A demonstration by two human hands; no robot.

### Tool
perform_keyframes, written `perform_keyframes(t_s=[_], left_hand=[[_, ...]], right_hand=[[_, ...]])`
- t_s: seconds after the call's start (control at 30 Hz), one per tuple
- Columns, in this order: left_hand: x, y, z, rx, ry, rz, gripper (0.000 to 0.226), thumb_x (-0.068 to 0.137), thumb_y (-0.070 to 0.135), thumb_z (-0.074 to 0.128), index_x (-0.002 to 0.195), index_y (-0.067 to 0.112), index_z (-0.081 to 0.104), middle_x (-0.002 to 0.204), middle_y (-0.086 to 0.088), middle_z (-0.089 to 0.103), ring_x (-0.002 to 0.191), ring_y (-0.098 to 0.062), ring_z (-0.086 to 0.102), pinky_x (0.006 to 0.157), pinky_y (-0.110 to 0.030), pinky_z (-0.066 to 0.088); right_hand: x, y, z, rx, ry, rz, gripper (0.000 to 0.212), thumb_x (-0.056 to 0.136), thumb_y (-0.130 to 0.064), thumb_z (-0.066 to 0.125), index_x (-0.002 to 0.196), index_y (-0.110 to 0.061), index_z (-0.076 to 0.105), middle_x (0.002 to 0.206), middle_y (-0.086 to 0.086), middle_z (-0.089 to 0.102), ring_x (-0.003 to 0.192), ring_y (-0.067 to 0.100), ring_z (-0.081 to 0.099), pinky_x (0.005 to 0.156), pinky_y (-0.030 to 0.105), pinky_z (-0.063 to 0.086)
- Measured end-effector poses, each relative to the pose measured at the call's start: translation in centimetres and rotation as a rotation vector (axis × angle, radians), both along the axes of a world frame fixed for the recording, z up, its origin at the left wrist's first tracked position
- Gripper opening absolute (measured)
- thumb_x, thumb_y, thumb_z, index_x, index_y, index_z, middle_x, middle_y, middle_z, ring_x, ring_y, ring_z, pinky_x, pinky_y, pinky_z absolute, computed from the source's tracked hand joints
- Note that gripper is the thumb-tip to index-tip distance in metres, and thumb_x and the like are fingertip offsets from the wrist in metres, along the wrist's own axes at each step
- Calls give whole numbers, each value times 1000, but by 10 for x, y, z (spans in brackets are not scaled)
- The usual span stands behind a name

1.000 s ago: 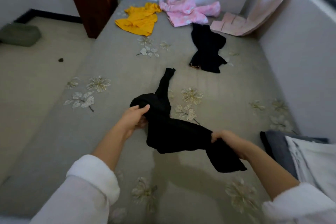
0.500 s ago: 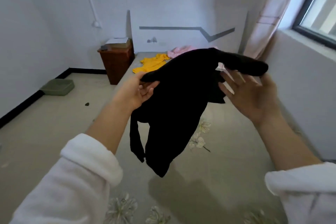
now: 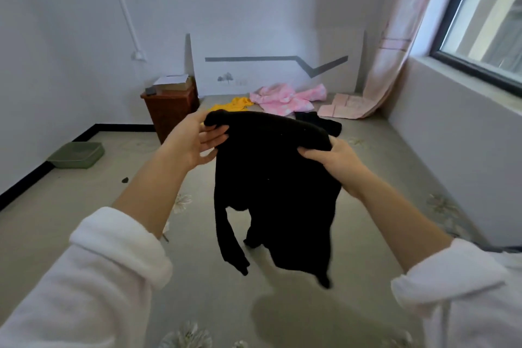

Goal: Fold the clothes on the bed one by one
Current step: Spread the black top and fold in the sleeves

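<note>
Grip: left hand (image 3: 195, 140) pinches top (image 3: 271, 186) at 10 o'clock, right hand (image 3: 337, 162) grips at 2. Best: find shoulders, spread flat on bed (image 3: 203, 299).

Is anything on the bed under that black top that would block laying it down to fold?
Nothing visible. The left hand and right hand hold the black top over bare sheet; the yellow garment, pink garment and second black garment lie near the headboard. The sheet behind the hanging cloth is hidden.

A brown cabinet (image 3: 169, 110), a green floor basin (image 3: 76, 155) and a pink curtain (image 3: 395, 37).
</note>
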State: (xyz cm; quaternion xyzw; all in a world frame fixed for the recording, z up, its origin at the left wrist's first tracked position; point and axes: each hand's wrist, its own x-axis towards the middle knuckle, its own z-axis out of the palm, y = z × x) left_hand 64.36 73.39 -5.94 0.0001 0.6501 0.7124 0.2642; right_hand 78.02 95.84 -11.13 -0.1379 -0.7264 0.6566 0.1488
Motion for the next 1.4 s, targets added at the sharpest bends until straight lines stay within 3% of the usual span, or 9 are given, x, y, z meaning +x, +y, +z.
perform_keyframes(t_s=[0.27,0.4,0.5,0.63,0.73,0.87,1.03,1.2,1.4], left_hand=[[-10,-6,-30,-255,160,-105,26,85,41,57,102,22,61,112,2,58,107,-15,49,96,-41,26],[2,-11,-43,-360,307,-618,46,57,43,76,96,21,62,102,8,68,103,-8,57,95,-36,32],[16,-6,-65,-413,199,-889,56,72,36,75,123,30,51,119,4,67,117,-12,58,102,-32,35],[45,24,-100,-144,-76,-571,15,90,31,60,103,23,60,105,-11,65,102,-24,63,97,-38,44],[52,40,-126,82,-293,-207,25,87,36,62,103,18,58,106,-15,62,100,-29,59,93,-41,47],[54,49,-138,38,-394,-94,21,89,33,62,95,13,59,93,-9,59,89,-23,57,88,-42,47],[39,49,-122,142,-212,50,35,95,29,56,125,12,52,114,-7,63,97,-19,60,76,-32,50],[30,39,-75,291,-3,-139,35,96,30,51,127,17,55,119,-1,67,109,-18,62,86,-32,50],[50,51,-63,128,87,-304,24,97,25,48,115,19,63,100,1,72,92,-16,67,79,-33,54]], right_hand=[[-6,27,18,174,10,91,31,91,-3,58,103,-31,65,98,-5,70,86,6,67,73,16,50],[2,40,9,-66,73,99,48,92,10,44,102,-30,70,100,-3,73,92,11,69,75,20,55],[6,41,1,-241,52,124,54,91,13,35,86,-23,74,82,1,73,72,14,70,61,21,55],[13,36,-12,-335,20,172,58,91,13,31,62,-18,69,64,2,60,52,10,58,48,19,47],[20,41,-19,-373,-4,209,55,90,12,32,57,-18,66,80,6,65,56,12,58,51,21,47],[30,52,-22,-442,-17,134,27,87,9,39,79,-6,60,91,5,73,63,16,63,58,25,52],[40,72,-28,-160,-228,83,36,83,19,36,70,-5,60,63,7,58,48,11,56,43,19,44],[43,75,-57,150,-532,194,35,78,17,43,88,-6,68,99,15,69,91,22,66,72,26,49],[23,33,-49,164,-385,300,53,67,-24,74,117,-24,58,116,-2,64,108,17,62,90,32,49]])
